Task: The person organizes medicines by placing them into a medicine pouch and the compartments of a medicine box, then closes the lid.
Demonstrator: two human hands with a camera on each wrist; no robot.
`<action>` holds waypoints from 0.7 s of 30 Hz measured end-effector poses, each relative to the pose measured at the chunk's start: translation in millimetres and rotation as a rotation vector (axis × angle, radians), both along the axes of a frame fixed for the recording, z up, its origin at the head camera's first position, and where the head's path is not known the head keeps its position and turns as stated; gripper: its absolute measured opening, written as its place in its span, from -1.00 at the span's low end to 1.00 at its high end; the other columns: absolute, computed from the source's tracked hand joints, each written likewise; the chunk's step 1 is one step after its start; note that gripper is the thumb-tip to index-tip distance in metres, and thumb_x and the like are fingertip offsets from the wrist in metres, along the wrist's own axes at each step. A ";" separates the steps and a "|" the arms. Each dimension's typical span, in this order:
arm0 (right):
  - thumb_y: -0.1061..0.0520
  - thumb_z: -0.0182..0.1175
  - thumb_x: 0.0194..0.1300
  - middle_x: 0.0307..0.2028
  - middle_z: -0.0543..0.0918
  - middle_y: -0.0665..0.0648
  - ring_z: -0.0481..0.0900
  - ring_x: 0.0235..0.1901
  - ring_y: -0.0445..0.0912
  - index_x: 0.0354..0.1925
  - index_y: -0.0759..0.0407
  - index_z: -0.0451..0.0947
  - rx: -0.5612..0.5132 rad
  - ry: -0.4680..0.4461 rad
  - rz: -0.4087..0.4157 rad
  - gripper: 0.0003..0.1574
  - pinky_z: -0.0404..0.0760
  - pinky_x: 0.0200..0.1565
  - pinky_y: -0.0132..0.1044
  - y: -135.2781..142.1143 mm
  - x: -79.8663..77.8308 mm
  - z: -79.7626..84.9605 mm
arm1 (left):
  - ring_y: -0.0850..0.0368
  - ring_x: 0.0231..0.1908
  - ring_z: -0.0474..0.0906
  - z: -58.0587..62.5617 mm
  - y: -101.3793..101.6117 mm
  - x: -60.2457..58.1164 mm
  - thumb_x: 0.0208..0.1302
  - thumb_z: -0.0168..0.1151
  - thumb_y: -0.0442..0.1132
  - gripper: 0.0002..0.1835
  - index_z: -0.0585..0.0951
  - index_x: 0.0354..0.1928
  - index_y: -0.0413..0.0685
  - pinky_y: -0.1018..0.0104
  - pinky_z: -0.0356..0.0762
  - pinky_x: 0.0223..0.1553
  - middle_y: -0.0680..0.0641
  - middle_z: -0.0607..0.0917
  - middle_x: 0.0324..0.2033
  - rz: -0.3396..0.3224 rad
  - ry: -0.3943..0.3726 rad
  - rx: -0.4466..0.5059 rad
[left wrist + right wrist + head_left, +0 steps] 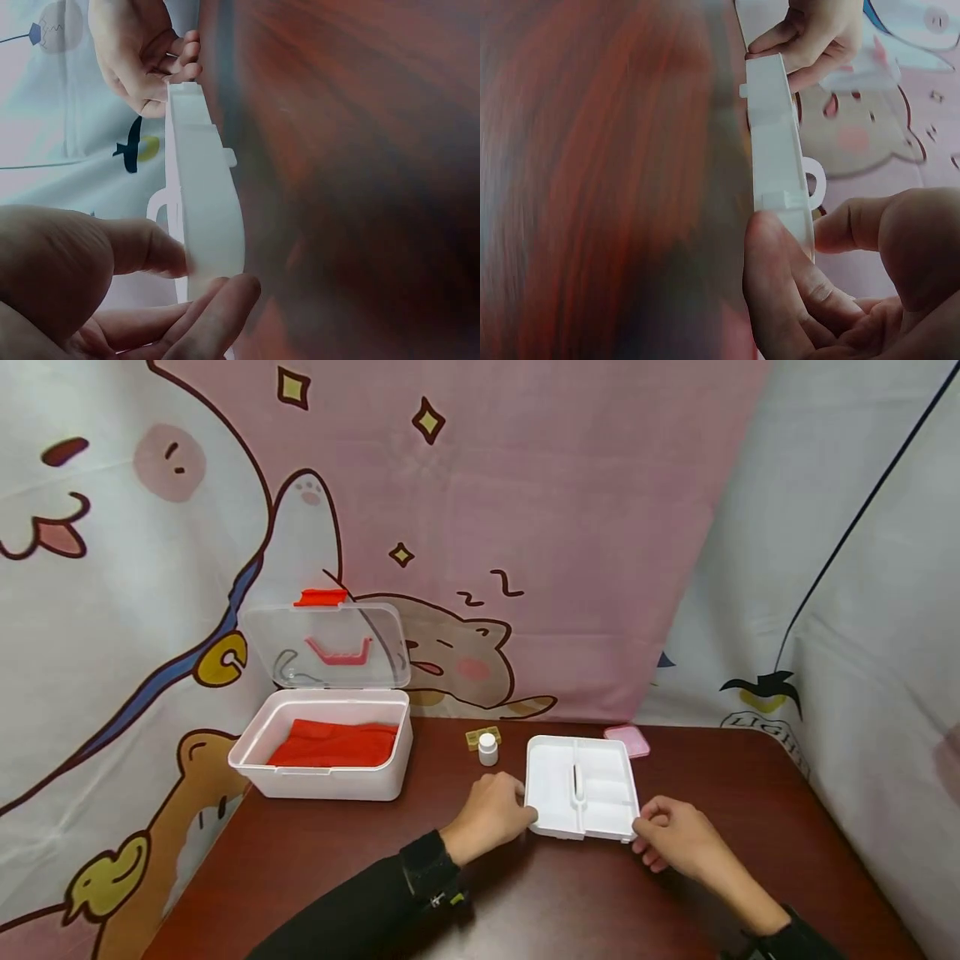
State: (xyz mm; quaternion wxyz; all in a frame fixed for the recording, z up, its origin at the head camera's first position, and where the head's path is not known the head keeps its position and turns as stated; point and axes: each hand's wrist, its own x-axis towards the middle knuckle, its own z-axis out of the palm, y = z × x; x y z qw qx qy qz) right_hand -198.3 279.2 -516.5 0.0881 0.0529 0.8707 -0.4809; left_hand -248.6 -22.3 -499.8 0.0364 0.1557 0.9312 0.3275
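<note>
A white divided tray with a small upright handle in its middle is held level between both hands over the table. My left hand pinches its left front corner, thumb on top and fingers beneath. At the right front corner, my right hand grips it the same way. In the left wrist view the tray's side wall shows between thumb and fingers. The right wrist view shows the tray edge-on, apparently a little off the table. Its compartments hold nothing visible.
At the left stands a white box with a red cloth inside and its clear lid raised. Behind the hands are a small white bottle, a yellowish item and a pink case. A printed curtain hangs behind the table.
</note>
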 end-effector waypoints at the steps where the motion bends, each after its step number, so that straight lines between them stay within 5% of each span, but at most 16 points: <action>1: 0.24 0.25 0.43 -0.46 0.82 0.16 0.74 -0.56 -0.02 -0.10 0.32 0.55 -0.013 0.002 0.018 -0.84 0.78 -0.48 -0.13 -5.2 0.2 -1.2 | 0.19 -0.58 0.52 -1.6 -7.7 2.9 0.21 0.46 -0.23 -0.74 0.69 -0.63 0.07 0.32 0.38 -0.48 0.18 0.57 -0.81 -0.004 -0.007 0.003; 13: 0.19 0.28 0.37 -0.49 0.81 0.11 0.72 -0.59 -0.05 -0.17 0.25 0.57 0.037 -0.008 0.103 -0.86 0.75 -0.51 -0.17 -32.4 -2.1 -7.5 | 0.20 -0.60 0.54 -15.4 -40.1 8.3 0.26 0.43 -0.27 -0.82 0.75 -0.52 0.07 0.31 0.42 -0.48 0.20 0.58 -0.79 -0.011 -0.061 -0.015; 17: 0.18 0.29 0.38 -0.48 0.81 0.10 0.72 -0.58 -0.05 -0.16 0.23 0.57 0.037 -0.024 0.107 -0.85 0.75 -0.50 -0.18 -32.1 -1.7 -12.7 | 0.17 -0.56 0.58 -12.0 -44.4 7.1 0.30 0.43 -0.24 -0.82 0.78 -0.49 0.06 0.29 0.46 -0.43 0.15 0.65 -0.75 -0.031 -0.098 -0.037; 21: 0.13 0.29 0.47 -0.49 0.80 0.12 0.73 -0.56 -0.04 -0.13 0.25 0.61 0.011 -0.040 0.138 -0.82 0.77 -0.48 -0.15 -29.5 -2.6 -11.4 | 0.10 -0.39 0.62 -1.6 -50.2 0.2 0.34 0.54 -0.10 -0.83 0.88 -0.26 -0.05 0.19 0.58 -0.29 0.04 0.79 -0.49 -0.019 -0.114 -0.082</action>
